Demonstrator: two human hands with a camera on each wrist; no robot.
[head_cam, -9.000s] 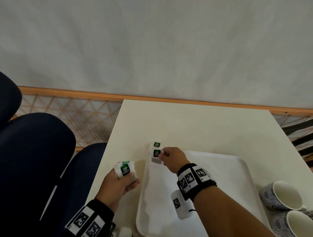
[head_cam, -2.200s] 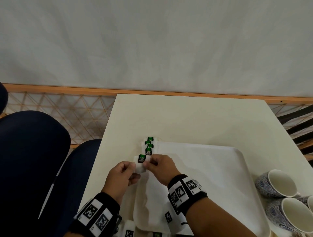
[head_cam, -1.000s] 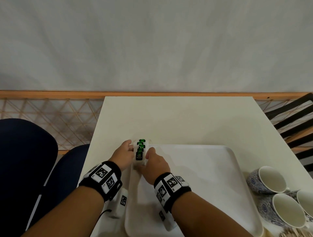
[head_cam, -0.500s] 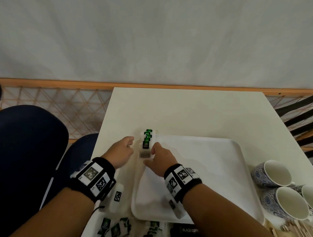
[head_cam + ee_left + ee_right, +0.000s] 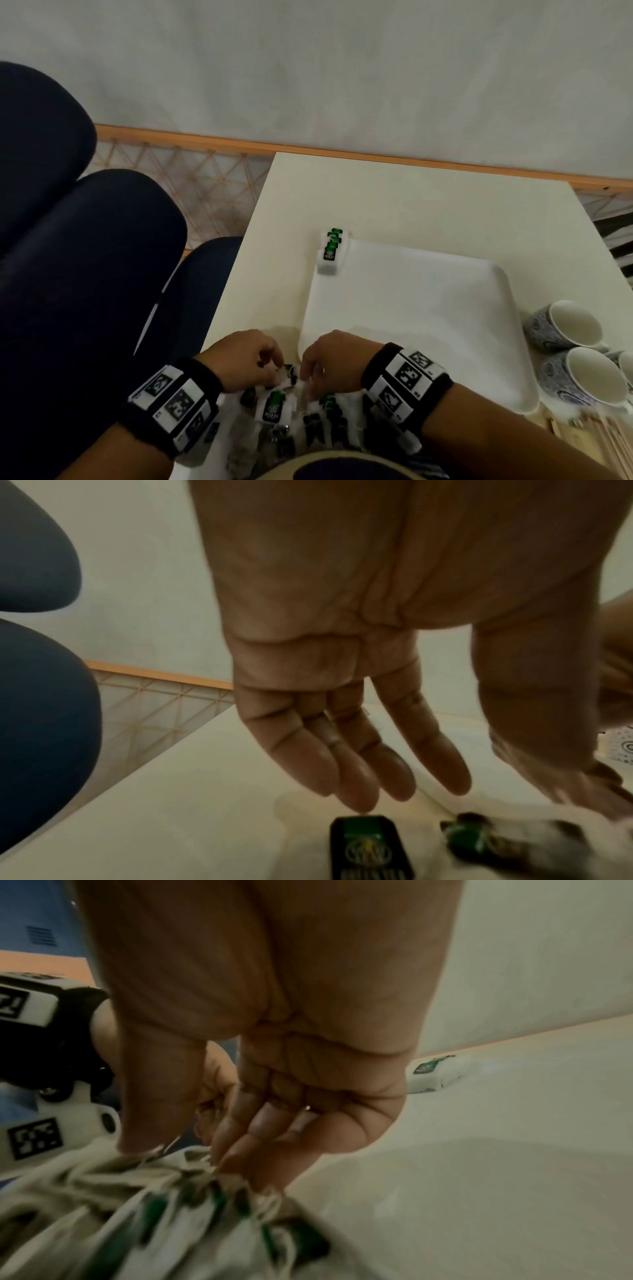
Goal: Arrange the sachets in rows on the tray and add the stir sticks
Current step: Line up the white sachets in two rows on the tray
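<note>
Down at the near edge of the pale cream counter point(image 5: 428, 212), a loose heap of white sachets with green and black labels point(image 5: 284, 421) is partly covered by both hands and cut off by the bottom of the head view, so their number cannot be counted. In the right wrist view the heap is a blur. The left hand point(image 5: 245, 359) hangs over the heap's left side; the left wrist view shows its fingers point(image 5: 342, 764) nearly straight and close together, tips just above 1 dark-labelled sachet point(image 5: 368, 848), holding nothing. The right hand point(image 5: 330, 359) reaches into the heap with fingers point(image 5: 240, 1139) bent and the thumb close against them; whether they pinch a sachet is hard to make out through the blur.

The white rectangular plastic tray point(image 5: 479, 342) lies just beyond the hands. In its far left corner stands a short overlapping row of green-labelled sachets point(image 5: 330, 251); their exact count is unclear. At the right edge sit 2 blue-patterned white cups point(image 5: 568, 329), with a third barely showing, and a bundle of pale wooden stir sticks point(image 5: 596, 442) cut off at the corner.
</note>
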